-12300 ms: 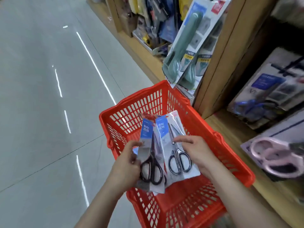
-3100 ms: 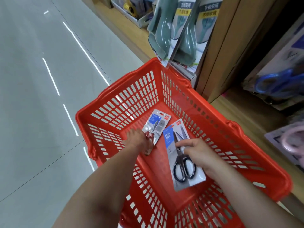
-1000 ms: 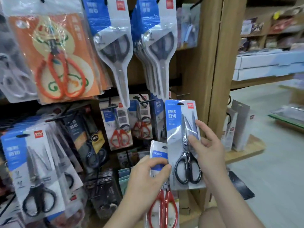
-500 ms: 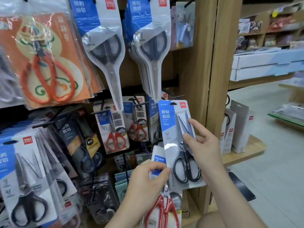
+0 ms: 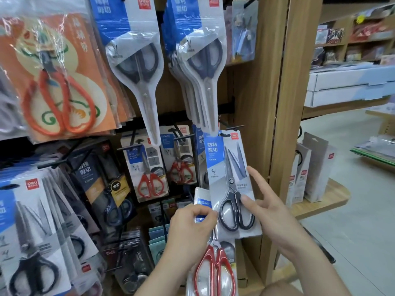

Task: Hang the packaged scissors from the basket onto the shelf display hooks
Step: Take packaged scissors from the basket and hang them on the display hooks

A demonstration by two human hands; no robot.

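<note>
My right hand (image 5: 265,208) holds a blue-and-grey pack of black-handled scissors (image 5: 232,184) upright, thumb on the handles, index finger stretched along its right edge. The pack's top edge sits by a black display hook (image 5: 232,127) on the shelf's right side. My left hand (image 5: 190,229) pinches the top of a pack of red-handled scissors (image 5: 215,268), which hangs down below the first pack. The basket is out of view.
The display is crowded with hanging scissor packs: orange ones (image 5: 57,82) upper left, long grey ones (image 5: 139,67) above, red-handled ones (image 5: 149,167) on the middle row, black ones (image 5: 32,242) lower left. A wooden upright (image 5: 282,103) stands just right; the aisle lies beyond it.
My right hand has lifted the black-handled pack slightly up towards the hook on the right. My left hand has kept the red-handled pack low, almost still.
</note>
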